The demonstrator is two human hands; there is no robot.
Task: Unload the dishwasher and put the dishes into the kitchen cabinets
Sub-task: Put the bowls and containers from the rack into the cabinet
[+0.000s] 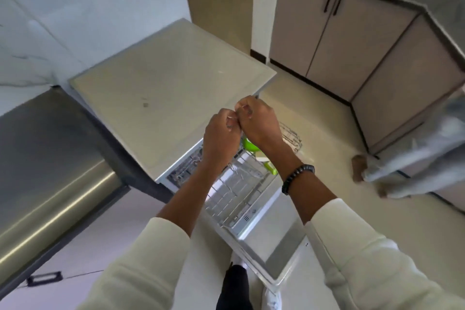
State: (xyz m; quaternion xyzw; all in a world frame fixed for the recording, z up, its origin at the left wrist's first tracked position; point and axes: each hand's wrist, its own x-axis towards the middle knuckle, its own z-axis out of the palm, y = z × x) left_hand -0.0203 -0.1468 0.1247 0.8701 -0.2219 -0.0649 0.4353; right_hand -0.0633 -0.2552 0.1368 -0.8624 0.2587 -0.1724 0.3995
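Above the pulled-out wire rack (234, 191), both hands' fingers curl together, contents unclear.

- The hands (237, 124) meet knuckle to knuckle with fingers curled; whatever thin, pale thing they pinch is too small to make out.
- The forearms cover much of the dishwasher rack (234, 191).
- A green dish (249, 145) peeks out behind the right wrist, mostly hidden.
- At the right edge, a blurred grey figure (412, 158) is cut off.
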